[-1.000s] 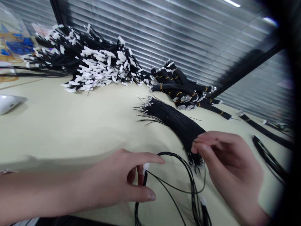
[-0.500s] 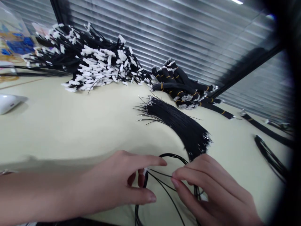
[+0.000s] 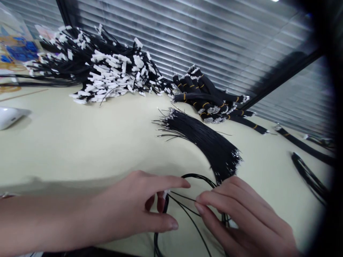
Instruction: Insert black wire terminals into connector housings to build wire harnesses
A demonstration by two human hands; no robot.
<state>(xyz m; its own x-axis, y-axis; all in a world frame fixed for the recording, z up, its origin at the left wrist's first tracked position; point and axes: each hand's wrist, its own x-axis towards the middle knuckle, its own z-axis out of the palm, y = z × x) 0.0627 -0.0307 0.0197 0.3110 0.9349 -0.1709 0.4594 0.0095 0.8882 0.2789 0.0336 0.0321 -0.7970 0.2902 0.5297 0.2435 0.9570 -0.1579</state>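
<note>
My left hand [image 3: 134, 208] pinches a small white connector [image 3: 165, 194] at the end of a looped black wire harness [image 3: 197, 180] near the table's front edge. My right hand [image 3: 241, 217] lies just right of it, its fingertips pressed together on a thin black wire [image 3: 184, 207] that runs toward the connector. A loose fan of black wires with silver tips [image 3: 200, 137] lies just beyond both hands.
A big heap of black wires with white connectors [image 3: 107, 71] sits at the back left. Bundles tied with yellow bands [image 3: 209, 100] lie at the back centre. More black bundles [image 3: 308, 175] lie at the right. A white object [image 3: 9, 116] rests at the left edge of the cream table [image 3: 80, 142].
My right hand left the end of the loose wire fan and came down and left to the thin wire beside the connector. The left hand has stayed in place.
</note>
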